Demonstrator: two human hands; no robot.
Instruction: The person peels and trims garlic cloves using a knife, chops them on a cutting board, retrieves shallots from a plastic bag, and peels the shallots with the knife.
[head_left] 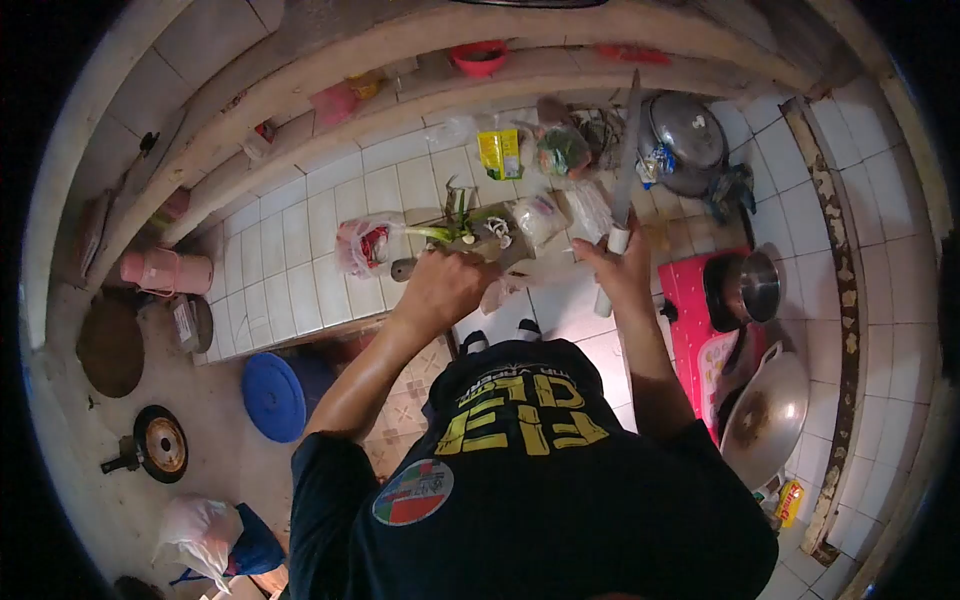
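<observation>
My right hand (622, 268) is wrapped round the white handle of a long knife (630, 150), whose blade points up and away from me. My left hand (450, 285) is closed, back of the hand up, at the near edge of a cutting board (402, 269). What its fingers hold, if anything, is hidden. Just beyond it lie green onions (455, 222) and small pale cut pieces (495, 228). A clear plastic bag with red contents (372, 245) sits to the left of the board. Beside the board on the right is a bag of something white (540, 220).
At the back stand a yellow packet (499, 154), a bag of vegetables (563, 150) and a lidded pot (688, 130). On the right are a pink stove (690, 300), a saucepan (755, 285) and a wok (768, 415). A blue lidded bucket (273, 397) is at lower left.
</observation>
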